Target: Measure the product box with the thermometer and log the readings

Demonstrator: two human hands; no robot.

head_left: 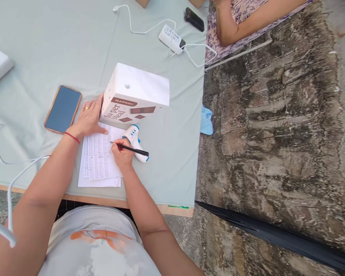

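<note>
Two bare hands over a cloth-covered, pale-green surface (172,165). R hand (122,154) closed tight round a black pen (133,150), pinching it nr the tip, w/ tip down at the rows of small script on the papers (99,159); can't tell contact from slight gap. Papers in a loose stack nr the front edge of the surface, one sheet sticking out below the rest. L hand (89,115) spread, thumb out over the top of the papers, other fingers against or just beside the left side of the box (140,86); can't tell which. Gold-coloured ring (87,107) on one finger, red string (72,137) round the wrist. Box upright just beyond the papers, white w/ brown print, "NutriMotion" + "Super Meal" legible. White/blue thermometer gun (132,133) lying just right of R hand, partly under the pen's back end. Phone (63,109) to the left of L hand, screen dark, brown rim. Farther back: white device (170,37) w/ white cable (145,33), black item (194,19) nr the right edge. Top R: another person's arm (228,28), beside patterned fabric (244,8). Blue cloth-like thing (206,120) hanging at the right edge.
</note>
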